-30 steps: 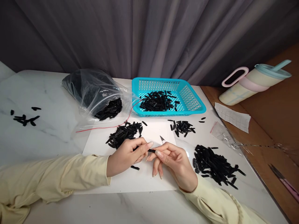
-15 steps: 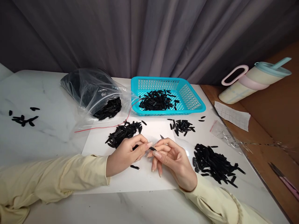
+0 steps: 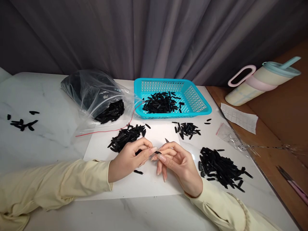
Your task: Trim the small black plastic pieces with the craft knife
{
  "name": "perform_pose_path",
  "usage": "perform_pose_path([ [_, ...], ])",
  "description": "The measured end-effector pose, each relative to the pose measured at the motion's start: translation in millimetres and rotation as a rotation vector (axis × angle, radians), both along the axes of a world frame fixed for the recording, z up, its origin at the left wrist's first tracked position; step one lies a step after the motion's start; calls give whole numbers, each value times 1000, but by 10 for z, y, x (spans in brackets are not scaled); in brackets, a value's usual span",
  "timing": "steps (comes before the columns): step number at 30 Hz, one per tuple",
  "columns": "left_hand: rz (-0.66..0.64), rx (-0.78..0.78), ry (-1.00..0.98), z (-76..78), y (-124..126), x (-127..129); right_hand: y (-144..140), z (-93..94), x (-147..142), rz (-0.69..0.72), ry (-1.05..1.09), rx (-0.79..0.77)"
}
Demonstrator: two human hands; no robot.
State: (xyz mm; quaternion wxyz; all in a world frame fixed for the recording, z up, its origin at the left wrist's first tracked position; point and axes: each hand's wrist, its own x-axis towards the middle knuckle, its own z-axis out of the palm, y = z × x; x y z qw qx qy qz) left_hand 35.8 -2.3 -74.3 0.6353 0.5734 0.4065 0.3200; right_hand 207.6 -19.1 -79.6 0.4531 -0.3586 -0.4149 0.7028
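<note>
Over the white sheet (image 3: pixel 154 186), my two hands meet fingertip to fingertip. Between them is a small, narrow black piece (image 3: pixel 157 152) with a slightly notched edge. My left hand (image 3: pixel 132 157) pinches its left end between thumb and forefinger. The thumb and forefinger of my right hand (image 3: pixel 179 163) close on its other end, while the lower fingers hang loose. A grey pointed metal tip (image 3: pixel 166 140) shows just behind my right hand; the rest of it is hidden. Beside my left hand lies a heap of similar black pieces (image 3: pixel 126 138), with one loose piece (image 3: pixel 138 172) below.
A blue basket (image 3: pixel 173 116) holds more pieces, beside an open clear bag (image 3: pixel 84 93) and red string (image 3: pixel 103 131). Other heaps lie at right (image 3: pixel 221 166) and behind (image 3: pixel 187 129). A tumbler (image 3: pixel 257 83), paper slip (image 3: pixel 238 117) and pink-handled tool (image 3: pixel 293 186) are farther right.
The black piece has turned slightly between my fingertips and now shows its notched edge. Both hands stay in nearly the same place, and the view has shifted a little.
</note>
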Motion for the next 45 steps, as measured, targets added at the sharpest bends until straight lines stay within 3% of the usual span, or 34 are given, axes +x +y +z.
perform_pose_path([
  [4, -8, -28, -39, -1, -1, 1, -55, -4, -5, -50, -121, 105],
  [6, -6, -100, -109, -4, 10, 6, -56, 51, 31, -85, -299, 273],
  [8, 2, -211, -187, -5, 33, 12, 27, 171, 106, -182, -588, 585],
  [11, -1, -384, -286, 2, 79, 17, 364, 458, 245, -422, -1074, 1196],
  [13, -22, -472, -335, 11, 108, 15, 659, 665, 302, -505, -1301, 1397],
  [15, -44, -532, -364, 18, 129, 10, 877, 825, 301, -415, -1441, 1380],
  [17, -47, -568, -383, 20, 141, 5, 920, 899, 238, -246, -1490, 1355],
  [20, -47, -590, -400, 11, 144, 3, 663, 836, 68, 85, -1350, 1307],
  [22, -35, -592, -397, -1, 139, 8, 419, 719, -42, 271, -1372, 1242],
  [25, -33, -580, -362, -22, 122, 24, 185, 542, -138, 279, -1490, 1295],
  [29, -73, -516, -309, -53, 94, 44, 126, 425, -170, 250, -1617, 1426],
  [34, -90, -480, -296, -75, 81, 36, 30, 374, -208, 231, -1561, 1512],
  [37, -93, -456, -302, -66, 78, 28, -34, 353, -226, 184, -1433, 1393],
  [41, -102, -453, -281, -33, 72, 28, -34, 366, -237, 184, -1168, 1089],
  [45, -104, -449, -263, 3, 75, 30, 18, 415, -257, 251, -1122, 913],
])
